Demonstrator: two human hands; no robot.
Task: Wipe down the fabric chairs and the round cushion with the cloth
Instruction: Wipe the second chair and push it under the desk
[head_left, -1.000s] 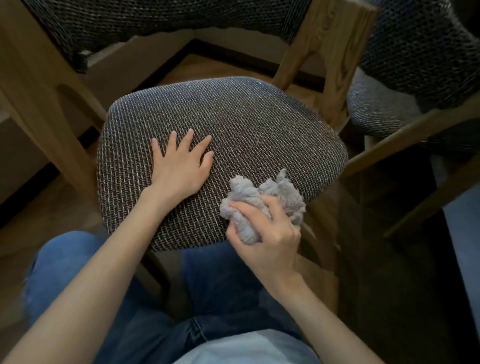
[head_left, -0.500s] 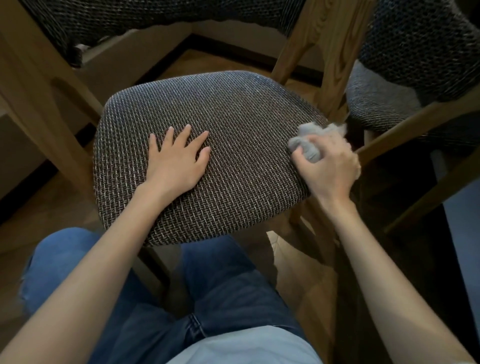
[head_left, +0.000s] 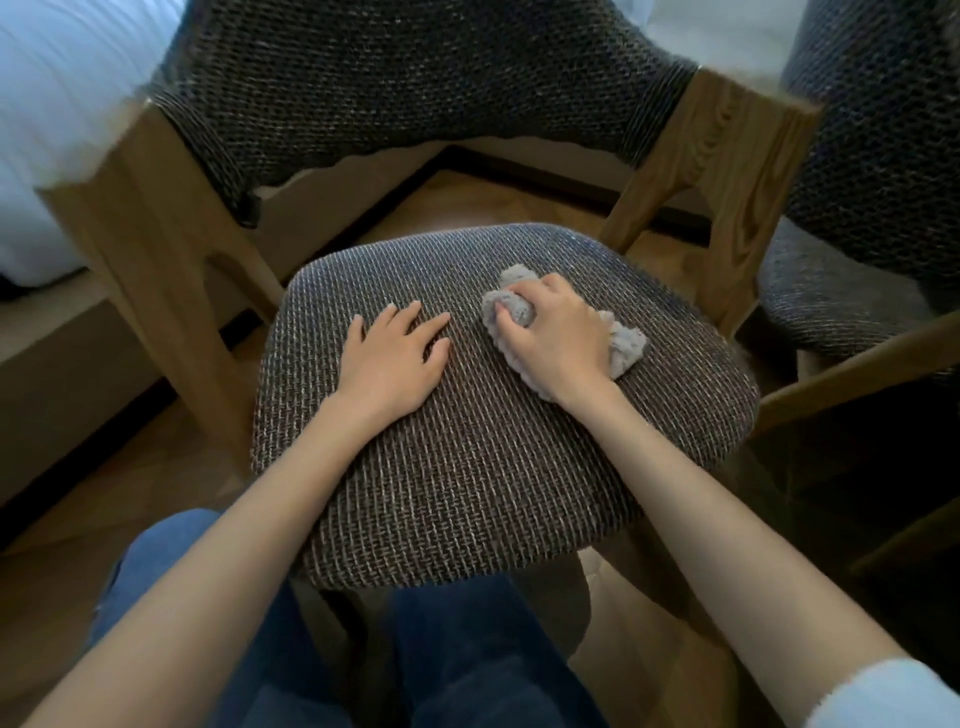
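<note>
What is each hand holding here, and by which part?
The right hand grips the bunched grey cloth around its middle, pressing it on the chair seat. The left hand holds nothing; it rests flat.

Brown wood-plank floor (head_left: 467, 202) is showing at 12 and 8 o'clock. White bedding (head_left: 47, 130) is lying at 10 o'clock over a beige bed base (head_left: 62, 364). Dark skirting strip (head_left: 545, 170) is edging a beige wall (head_left: 519, 147) at 12.

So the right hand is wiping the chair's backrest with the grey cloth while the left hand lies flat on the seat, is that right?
Not quite: the head view shows the right hand holding the grey cloth on the seat, not the backrest. The left hand does lie flat on the seat.
</note>
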